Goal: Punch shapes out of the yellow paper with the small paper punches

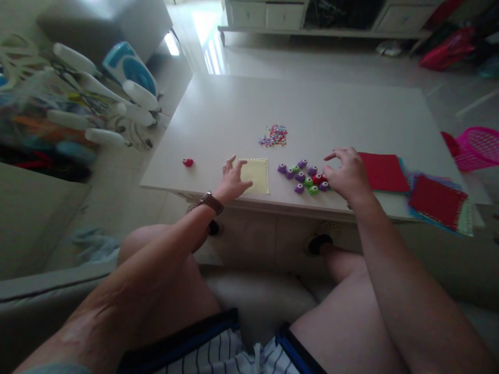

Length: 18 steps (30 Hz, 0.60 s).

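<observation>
My left hand (233,182), a watch on its wrist, has its fingers spread over the left side of a pale yellow sheet (258,179) with a row of small marks or holes along its edges. Beside the right end of a cluster of small purple, green and red pieces (300,176) with eye-like white tops is my right hand (346,174). Its thumb and fingers are apart, and nothing shows between them. A single red piece (187,162) of the same kind sits alone to the left. Behind the sheet lies a heap of tiny multicoloured bits (276,135).
Two stacks of coloured sheets, a red-topped one (384,173) and a mixed one (438,202), lie on the right of the white table (312,109). A pink basket (477,149) stands beyond its right edge. White-handled items (105,93) crowd the left.
</observation>
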### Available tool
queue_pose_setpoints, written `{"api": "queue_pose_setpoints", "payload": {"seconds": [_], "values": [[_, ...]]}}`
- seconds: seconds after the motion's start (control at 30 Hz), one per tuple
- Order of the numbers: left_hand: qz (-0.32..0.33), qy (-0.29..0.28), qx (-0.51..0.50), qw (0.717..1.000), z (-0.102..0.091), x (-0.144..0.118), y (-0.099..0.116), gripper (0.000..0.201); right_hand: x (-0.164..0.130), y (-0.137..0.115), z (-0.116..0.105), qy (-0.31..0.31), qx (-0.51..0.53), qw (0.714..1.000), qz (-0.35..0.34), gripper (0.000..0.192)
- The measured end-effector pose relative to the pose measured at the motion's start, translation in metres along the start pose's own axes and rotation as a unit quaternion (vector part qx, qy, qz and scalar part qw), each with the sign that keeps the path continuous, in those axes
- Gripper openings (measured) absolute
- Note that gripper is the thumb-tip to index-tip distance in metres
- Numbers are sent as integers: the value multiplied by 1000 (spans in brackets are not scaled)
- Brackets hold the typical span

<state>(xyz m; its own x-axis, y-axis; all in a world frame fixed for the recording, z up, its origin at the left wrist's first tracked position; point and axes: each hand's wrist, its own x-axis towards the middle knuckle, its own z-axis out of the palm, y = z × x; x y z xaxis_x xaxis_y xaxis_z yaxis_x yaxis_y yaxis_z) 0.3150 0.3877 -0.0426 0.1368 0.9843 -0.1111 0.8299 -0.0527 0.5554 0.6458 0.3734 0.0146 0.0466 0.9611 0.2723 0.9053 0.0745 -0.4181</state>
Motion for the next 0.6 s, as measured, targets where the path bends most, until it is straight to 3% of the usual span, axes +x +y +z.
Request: {"api": "queue_pose_setpoints", "payload": {"seconds": [0.2, 0.37, 0.6], "values": [[46, -60, 23, 997, 1, 7, -6, 66, -2, 15, -1, -50, -20, 998, 31, 15], [149, -67, 48, 985, 0, 12, -15, 59, 0, 8, 7, -141, -32, 988, 51, 15], [183, -92, 68, 976, -2, 7, -25, 56, -3, -3, 22, -247, -63, 964, 79, 23]]}}
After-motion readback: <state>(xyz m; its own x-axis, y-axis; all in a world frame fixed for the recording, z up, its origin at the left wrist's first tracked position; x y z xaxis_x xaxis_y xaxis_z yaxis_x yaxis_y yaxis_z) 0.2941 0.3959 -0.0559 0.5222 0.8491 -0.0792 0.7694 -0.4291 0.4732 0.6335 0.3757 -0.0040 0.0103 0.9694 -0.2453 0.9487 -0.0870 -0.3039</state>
